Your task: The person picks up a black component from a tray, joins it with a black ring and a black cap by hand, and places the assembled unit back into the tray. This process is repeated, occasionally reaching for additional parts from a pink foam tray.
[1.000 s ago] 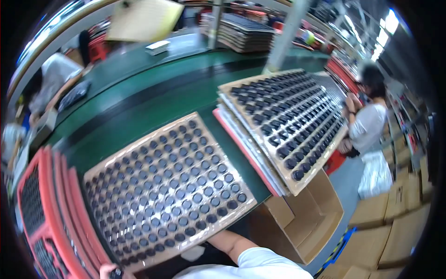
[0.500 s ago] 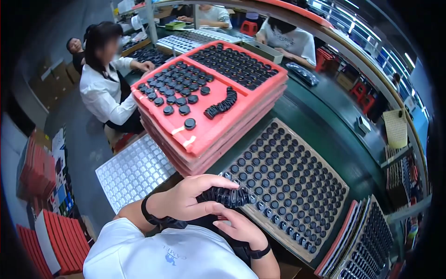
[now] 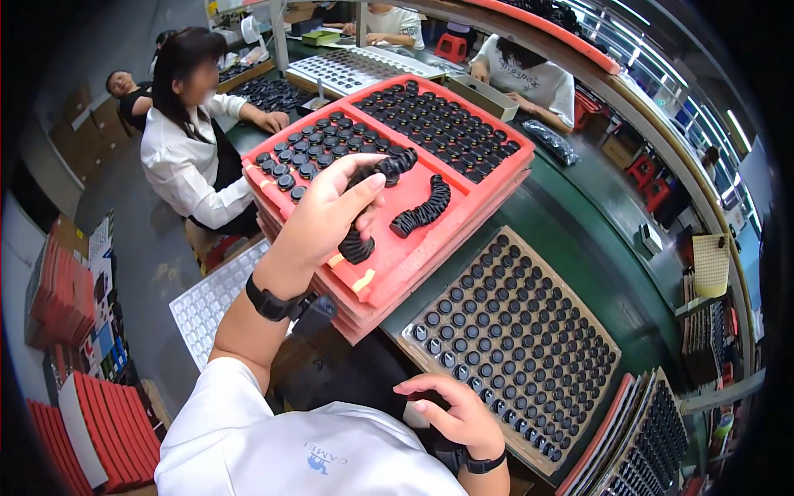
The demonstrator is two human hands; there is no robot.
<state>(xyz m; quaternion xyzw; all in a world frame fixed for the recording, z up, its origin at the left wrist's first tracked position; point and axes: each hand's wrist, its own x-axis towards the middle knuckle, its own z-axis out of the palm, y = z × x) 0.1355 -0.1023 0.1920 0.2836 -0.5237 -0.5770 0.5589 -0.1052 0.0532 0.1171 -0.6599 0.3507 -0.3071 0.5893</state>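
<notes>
My left hand (image 3: 324, 207) is closed round a curved row of small black round caps (image 3: 357, 247). Both ends of that row stick out past the fingers, and its middle is hidden by them. The hand is over the red foam tray (image 3: 382, 285), on top of a stack of similar trays. Beside it on the tray lies a second curved row of caps (image 3: 422, 208). Single caps (image 3: 302, 150) stand in the tray's left section, and the far right section is full of them. My right hand (image 3: 457, 412) holds nothing, its fingers apart, near the brown tray (image 3: 549, 469) of lined-up caps.
A white tray with square pockets (image 3: 201, 318) sits left of the stack. Red sheets (image 3: 116, 426) stand at lower left, and more filled trays (image 3: 641, 438) lean at lower right. A co-worker in a white shirt (image 3: 186, 157) sits at left; others work across the green bench (image 3: 595, 223).
My left hand has moved up and away over the red tray, carrying the row of caps. My right hand has come away from the row and now sits apart.
</notes>
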